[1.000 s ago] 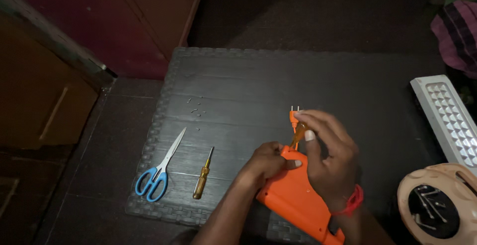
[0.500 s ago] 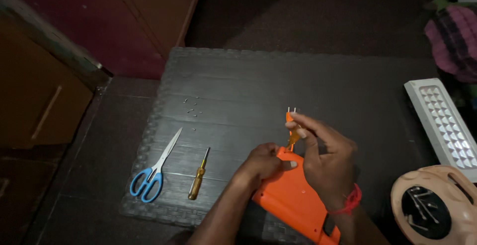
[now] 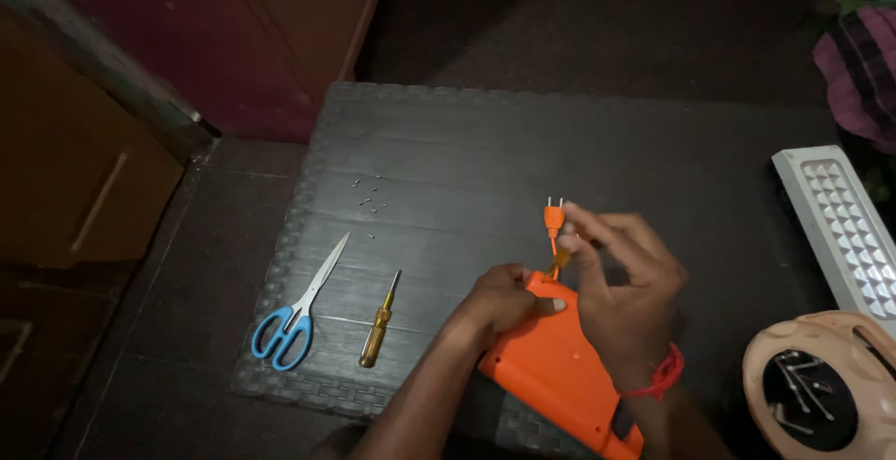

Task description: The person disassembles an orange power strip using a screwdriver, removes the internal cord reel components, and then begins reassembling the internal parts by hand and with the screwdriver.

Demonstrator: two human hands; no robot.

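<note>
both hands grasping an orange device (image 3: 551, 371) on the dark mat (image 3: 448, 157).
left hand (image 3: 499, 301) clenched on its top edge; right hand (image 3: 625, 297) pinches something small beside the orange plug (image 3: 554, 216); yellow screwdriver (image 3: 378, 325) and blue scissors (image 3: 294, 315) left of the device.

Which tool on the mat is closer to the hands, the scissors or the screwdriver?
The screwdriver, with its amber handle. It lies just left of the left hand; the blue-handled scissors lie farther left.

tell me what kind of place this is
Probably a home corner used for small repairs, not a proper workshop. The work goes on at a low dark table beside wooden cabinet doors. Blue-handled scissors, a screwdriver and loose small screws lie on it, near an orange casing.
</note>
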